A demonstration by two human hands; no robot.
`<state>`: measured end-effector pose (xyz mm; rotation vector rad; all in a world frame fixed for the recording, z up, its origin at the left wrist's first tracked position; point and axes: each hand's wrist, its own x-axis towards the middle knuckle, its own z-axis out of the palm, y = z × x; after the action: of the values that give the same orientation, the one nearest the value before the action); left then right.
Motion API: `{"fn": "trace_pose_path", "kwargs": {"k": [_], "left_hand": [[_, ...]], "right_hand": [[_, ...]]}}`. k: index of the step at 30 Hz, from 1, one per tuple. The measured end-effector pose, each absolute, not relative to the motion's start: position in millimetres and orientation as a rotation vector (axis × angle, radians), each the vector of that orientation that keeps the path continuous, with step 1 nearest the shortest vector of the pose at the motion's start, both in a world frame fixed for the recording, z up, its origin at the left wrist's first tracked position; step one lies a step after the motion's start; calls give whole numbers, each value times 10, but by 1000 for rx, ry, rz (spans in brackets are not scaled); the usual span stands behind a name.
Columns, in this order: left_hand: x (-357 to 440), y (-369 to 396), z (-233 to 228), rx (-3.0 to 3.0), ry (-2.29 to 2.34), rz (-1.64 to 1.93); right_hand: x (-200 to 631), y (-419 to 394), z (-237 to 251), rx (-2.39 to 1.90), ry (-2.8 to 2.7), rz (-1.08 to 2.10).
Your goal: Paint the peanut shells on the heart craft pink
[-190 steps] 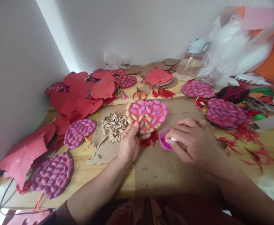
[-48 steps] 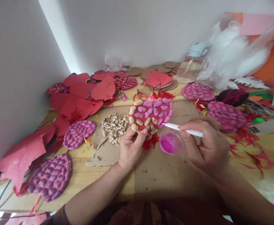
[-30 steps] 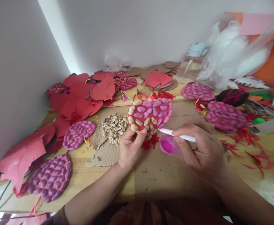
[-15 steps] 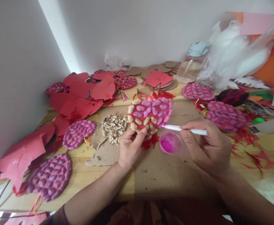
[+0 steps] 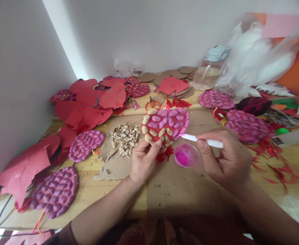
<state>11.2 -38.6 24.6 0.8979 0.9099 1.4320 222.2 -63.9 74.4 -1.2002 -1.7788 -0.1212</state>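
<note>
My left hand (image 5: 143, 161) grips the lower edge of a red disc covered in peanut shells (image 5: 165, 126), tilted up off the table; part of the shells are painted pink, the rest are bare. My right hand (image 5: 227, 160) holds a thin white brush (image 5: 202, 140) whose tip touches the disc's right rim. A small clear cup of pink paint (image 5: 186, 155) stands on the table between both hands, just below the brush.
A heap of loose peanut shells (image 5: 125, 136) lies on cardboard left of the disc. Finished purple-pink shell discs (image 5: 86, 144) (image 5: 54, 191) (image 5: 246, 125), red paper cutouts (image 5: 88, 105), orange scissors (image 5: 151, 102), a water bottle (image 5: 210, 69) and plastic bags (image 5: 256, 58) crowd the wooden table (image 5: 190, 190).
Since the oldest frame the brush has left the paint cup and gone to the disc's right edge. In the last second it dipped toward the cup and returned to the rim.
</note>
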Motion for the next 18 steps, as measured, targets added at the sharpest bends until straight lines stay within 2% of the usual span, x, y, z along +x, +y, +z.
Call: {"fn": "trace_pose_path", "kwargs": {"k": [6,12,18], "left_hand": [[109,-379,219,897,910,1431],[102,-372,215,916,895,1424],[93,-357,204,901,886,1431]], "right_hand": [[2215,-631,770,-1146,-1833,-218],[2173,-658,774,-1119,-1873,-55],[2248,-661,705,-1127,-1776,-28]]}}
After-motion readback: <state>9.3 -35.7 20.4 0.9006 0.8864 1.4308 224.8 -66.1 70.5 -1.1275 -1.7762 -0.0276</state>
